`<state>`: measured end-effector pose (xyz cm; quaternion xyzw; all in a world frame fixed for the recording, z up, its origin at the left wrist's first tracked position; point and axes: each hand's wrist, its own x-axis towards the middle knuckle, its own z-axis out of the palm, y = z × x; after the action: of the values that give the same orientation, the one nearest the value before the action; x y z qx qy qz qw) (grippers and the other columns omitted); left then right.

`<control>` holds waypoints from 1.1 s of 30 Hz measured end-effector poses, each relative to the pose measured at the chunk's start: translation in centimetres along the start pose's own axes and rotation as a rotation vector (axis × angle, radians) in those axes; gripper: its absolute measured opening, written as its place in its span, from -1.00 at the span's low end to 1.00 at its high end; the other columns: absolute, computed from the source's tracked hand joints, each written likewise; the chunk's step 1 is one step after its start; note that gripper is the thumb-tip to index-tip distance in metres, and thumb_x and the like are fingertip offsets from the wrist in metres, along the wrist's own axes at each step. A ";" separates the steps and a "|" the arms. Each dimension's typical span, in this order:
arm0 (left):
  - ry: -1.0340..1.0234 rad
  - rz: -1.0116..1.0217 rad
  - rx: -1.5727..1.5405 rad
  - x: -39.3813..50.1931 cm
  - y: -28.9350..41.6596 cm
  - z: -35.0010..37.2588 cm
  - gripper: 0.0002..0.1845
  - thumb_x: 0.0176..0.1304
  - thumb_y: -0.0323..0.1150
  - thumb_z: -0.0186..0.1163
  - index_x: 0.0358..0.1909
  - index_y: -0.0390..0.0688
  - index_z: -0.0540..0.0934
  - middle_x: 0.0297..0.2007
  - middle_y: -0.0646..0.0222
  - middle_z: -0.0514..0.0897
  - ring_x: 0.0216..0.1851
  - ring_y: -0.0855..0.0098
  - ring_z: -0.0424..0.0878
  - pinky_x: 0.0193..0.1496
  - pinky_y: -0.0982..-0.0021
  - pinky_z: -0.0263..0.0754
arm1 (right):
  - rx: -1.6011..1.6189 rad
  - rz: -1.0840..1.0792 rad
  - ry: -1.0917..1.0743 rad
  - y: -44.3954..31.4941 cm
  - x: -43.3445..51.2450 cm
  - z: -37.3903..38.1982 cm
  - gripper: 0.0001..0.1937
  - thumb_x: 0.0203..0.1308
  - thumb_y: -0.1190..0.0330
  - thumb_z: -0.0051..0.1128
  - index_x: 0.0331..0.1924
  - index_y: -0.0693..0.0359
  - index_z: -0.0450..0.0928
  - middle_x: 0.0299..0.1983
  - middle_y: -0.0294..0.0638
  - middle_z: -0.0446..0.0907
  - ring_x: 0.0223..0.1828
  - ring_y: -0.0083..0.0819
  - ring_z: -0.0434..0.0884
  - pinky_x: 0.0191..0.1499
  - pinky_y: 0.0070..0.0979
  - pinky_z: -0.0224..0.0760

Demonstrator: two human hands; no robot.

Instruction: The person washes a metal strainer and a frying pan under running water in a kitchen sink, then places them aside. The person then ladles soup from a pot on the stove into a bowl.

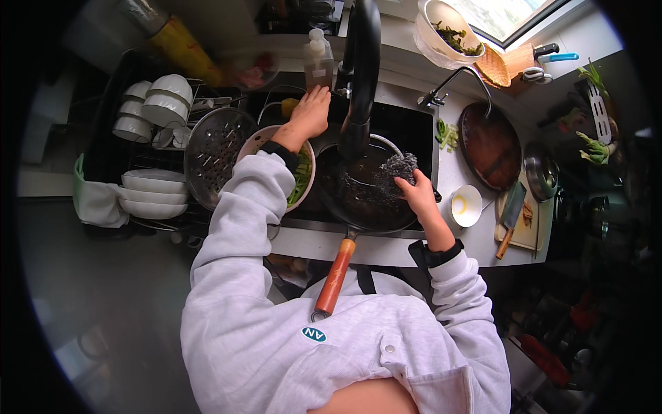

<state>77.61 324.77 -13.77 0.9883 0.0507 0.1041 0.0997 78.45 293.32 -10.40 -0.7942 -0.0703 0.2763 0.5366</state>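
A dark wok (pixel 377 207) lies in the black sink under the tall black faucet (pixel 360 77), its wooden handle (pixel 336 277) pointing towards my body. Over the wok's right side, my right hand (pixel 416 189) pinches a steel wool scrubber (pixel 401 166). My left hand (pixel 312 111) reaches past a pink colander of cut green vegetables (pixel 304 178). Its fingertips are at the lower part of a clear pump bottle (pixel 318 62); whether they touch it, I cannot tell. Something yellow, perhaps a sponge (pixel 288 107), lies beside that hand, partly hidden.
Left of the sink are a metal strainer (pixel 220 155) and a dish rack with white bowls (pixel 168 101) and plates (pixel 155 199). To the right stand a white bowl (pixel 465 206), a cleaver (pixel 513 207) on a cutting board (pixel 535 233), and a round brown board (pixel 489 145).
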 end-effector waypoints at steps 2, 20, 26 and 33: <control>0.037 0.031 -0.012 0.5 0.0 0.3 -0.54 0.01 -0.48 0.02 0.03 -0.33 0.42 0.14 0.17 0.37 0.23 0.16 0.23 0.31 0.21 0.06 | 0.154 0.012 -0.005 -0.4 -0.8 -1.2 -0.72 0.07 0.45 0.13 -0.11 0.35 0.43 -0.29 -0.24 0.56 -0.33 -0.54 0.56 -0.38 -0.60 0.50; -0.063 -0.253 -0.498 -12.6 4.3 -9.5 -0.64 0.10 -0.35 0.15 -0.08 -0.35 0.50 -0.16 0.05 0.59 -0.11 0.13 0.54 -0.03 0.31 0.41 | 0.312 0.057 -0.047 -1.3 -2.6 -7.8 -0.66 0.17 0.43 0.08 0.03 0.28 0.37 -0.14 -0.22 0.55 -0.17 -0.48 0.58 -0.24 -0.53 0.56; -0.754 -1.054 -1.501 -23.2 14.5 -12.3 -0.56 0.24 -0.20 0.13 0.03 -0.30 0.38 -0.27 0.27 0.57 -0.27 0.44 0.61 -0.22 0.43 0.58 | 0.282 0.071 -0.114 0.0 -1.5 -8.8 -0.68 0.16 0.44 0.08 0.00 0.31 0.38 -0.18 -0.25 0.55 -0.24 -0.55 0.56 -0.28 -0.60 0.52; -0.858 -1.271 -1.980 -23.9 18.4 -11.0 -0.62 0.16 -0.49 0.11 0.01 -0.24 0.28 -0.48 0.29 0.47 -0.62 0.47 0.48 -0.58 0.50 0.46 | 0.081 -0.177 -0.241 1.2 -0.2 -9.2 -0.68 0.12 0.50 0.07 0.00 0.36 0.41 -0.19 -0.28 0.56 -0.22 -0.59 0.53 -0.14 -0.64 0.40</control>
<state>53.43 305.97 -4.08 0.2441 0.3815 -0.2987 0.8400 82.79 285.27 -8.93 -0.7237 -0.1926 0.3240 0.5781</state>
